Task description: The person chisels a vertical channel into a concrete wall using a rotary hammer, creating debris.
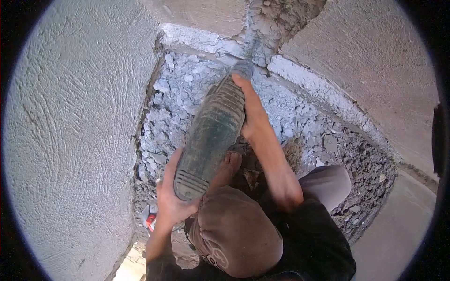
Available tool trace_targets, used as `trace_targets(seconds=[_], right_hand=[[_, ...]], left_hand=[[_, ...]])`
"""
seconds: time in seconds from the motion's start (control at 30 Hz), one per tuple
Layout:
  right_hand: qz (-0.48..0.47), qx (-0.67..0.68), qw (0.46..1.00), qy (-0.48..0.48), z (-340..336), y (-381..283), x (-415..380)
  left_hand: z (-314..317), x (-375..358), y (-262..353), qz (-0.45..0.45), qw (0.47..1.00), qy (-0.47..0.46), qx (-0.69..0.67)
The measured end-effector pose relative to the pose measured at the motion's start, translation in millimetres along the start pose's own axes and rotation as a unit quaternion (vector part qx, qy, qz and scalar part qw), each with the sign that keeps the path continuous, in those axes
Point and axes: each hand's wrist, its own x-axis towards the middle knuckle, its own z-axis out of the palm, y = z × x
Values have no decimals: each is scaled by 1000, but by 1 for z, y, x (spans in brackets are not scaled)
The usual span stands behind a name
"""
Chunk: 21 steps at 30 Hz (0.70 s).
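Observation:
A dusty dark green demolition hammer (213,131) lies slantwise across the middle of the view, its nose toward the wall corner. My left hand (174,199) is closed around its rear end, with the fingers partly hidden behind the housing. Near the nose, my right hand (248,107) grips the tool's right side, most of its fingers out of sight underneath. From the nose a thin bit (254,47) runs to the broken plaster (262,33) in the corner. Dust blurs the tip, so whether it touches is hard to see.
Grey rubble and plaster flakes (187,79) cover the ground. A rough plastered wall (79,117) rises at the left, another wall (365,61) at the right. My bent knee (239,234) and a bare foot (227,164) are under the tool. A red object (150,222) lies at lower left.

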Motion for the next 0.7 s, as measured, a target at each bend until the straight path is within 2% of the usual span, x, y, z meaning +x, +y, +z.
trace_targets(seconds=[0.07, 0.1, 0.17, 0.2, 0.23, 0.33, 0.43, 0.47, 0.57, 0.6, 0.7], right_hand=[[-51, -2, 999, 16, 5, -1, -3], [-48, 8, 999, 14, 1, 4, -2], [-36, 136, 985, -104, -12, 4, 7], [-38, 140, 984, -102, -12, 6, 6], [-48, 151, 983, -90, -11, 8, 8], [-54, 178, 979, -89, 2, -4, 8], [-56, 196, 974, -103, 12, -11, 7], [-70, 195, 972, -107, 15, -12, 7], [-67, 158, 982, -83, 29, -32, 12], [-71, 163, 980, -90, 31, -37, 20], [-32, 166, 984, -58, 31, -40, 37]], left_hand=[[3, 2, 22, 7, 1000, 6, 30], [2, 0, 30, 11, 998, 15, 56], [7, 1, 27, 55, 995, 31, 72], [10, -2, 26, 90, 992, 43, 78], [13, -6, 26, 90, 992, 41, 79], [15, -7, 43, -20, 998, 51, -26], [7, 1, 79, -21, 998, 48, 40], [5, 3, 88, -63, 997, 52, 11], [1, 22, 118, -90, 994, 57, 23], [-2, 28, 116, -26, 997, 61, 49], [-10, 42, 137, -11, 999, 34, 32]])
